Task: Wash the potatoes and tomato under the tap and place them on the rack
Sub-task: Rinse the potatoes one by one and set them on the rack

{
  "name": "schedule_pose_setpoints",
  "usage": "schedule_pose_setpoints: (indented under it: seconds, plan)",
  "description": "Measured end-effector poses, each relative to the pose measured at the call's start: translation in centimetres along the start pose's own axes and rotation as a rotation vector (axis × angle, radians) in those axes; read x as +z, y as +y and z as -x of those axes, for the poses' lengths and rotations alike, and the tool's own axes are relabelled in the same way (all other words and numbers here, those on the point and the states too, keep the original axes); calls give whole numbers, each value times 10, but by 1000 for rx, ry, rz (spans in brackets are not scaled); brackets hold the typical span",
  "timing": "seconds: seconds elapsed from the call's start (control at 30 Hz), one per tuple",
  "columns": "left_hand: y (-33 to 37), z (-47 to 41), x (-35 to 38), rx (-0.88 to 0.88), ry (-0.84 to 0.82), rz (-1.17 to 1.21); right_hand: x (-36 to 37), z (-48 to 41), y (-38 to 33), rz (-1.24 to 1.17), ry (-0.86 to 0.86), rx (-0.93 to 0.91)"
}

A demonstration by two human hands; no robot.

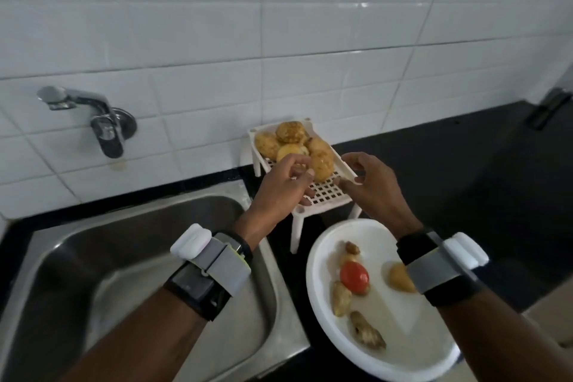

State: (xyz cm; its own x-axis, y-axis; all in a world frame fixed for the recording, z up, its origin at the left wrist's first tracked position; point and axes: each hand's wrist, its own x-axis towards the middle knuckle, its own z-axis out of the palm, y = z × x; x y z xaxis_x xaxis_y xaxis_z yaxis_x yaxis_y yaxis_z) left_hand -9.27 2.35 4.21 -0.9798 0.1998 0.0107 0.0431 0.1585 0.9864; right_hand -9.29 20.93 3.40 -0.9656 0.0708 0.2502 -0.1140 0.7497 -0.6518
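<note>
Looking down from the head view, we see a white plastic rack standing on the black counter, just right of the steel sink and close to the tiled wall. At the far end of the rack lies a group of potatoes, touching each other.

The front potato lies on the grid a little nearer to us. The left hand reaches over the corner of the sink, and its curled thumb and fingertips pinch this potato on its left side. The right hand holds the right rim of the rack, with the thumb above the edge and the curled fingers below it.

Near us, beside the sink, is a white plate. On it lies the tomato, red and round. One more potato lies to its right, partly hidden by the right wrist band. Some small brown pieces lie around the tomato; we cannot tell what they are.

The tap is fixed on the wall above the sink, and we see no water coming from it. The left wrist carries a band too.
</note>
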Motion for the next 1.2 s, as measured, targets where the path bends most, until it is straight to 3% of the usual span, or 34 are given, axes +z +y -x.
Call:
schedule_pose_setpoints:
  seconds: [0.17, 0.43, 0.57, 0.77, 1.0, 1.1, 1.2]
  plan:
    - [-4, 19, 44, 17, -182, -20, -34, 51, 20, 4, 31, 110]
    - [-26, 38, 87, -39, -352, -105, -34, 109, 73, 368, -349, 303]
    - [-28, 42, 93, -47, -374, -125, -22, 125, 88, 493, -465, 256]
    - [-30, 44, 87, -86, -373, -105, -28, 125, 90, 507, -443, 184]
    - [-18, 40, 28, -113, -179, 103, -43, 99, 23, 295, -348, 157]
    - [-22, 38, -13, -109, -22, 153, -19, 77, -22, 176, -324, 7]
    - [-28, 41, -58, -108, 93, 123, 19, 59, -59, 14, -331, -20]
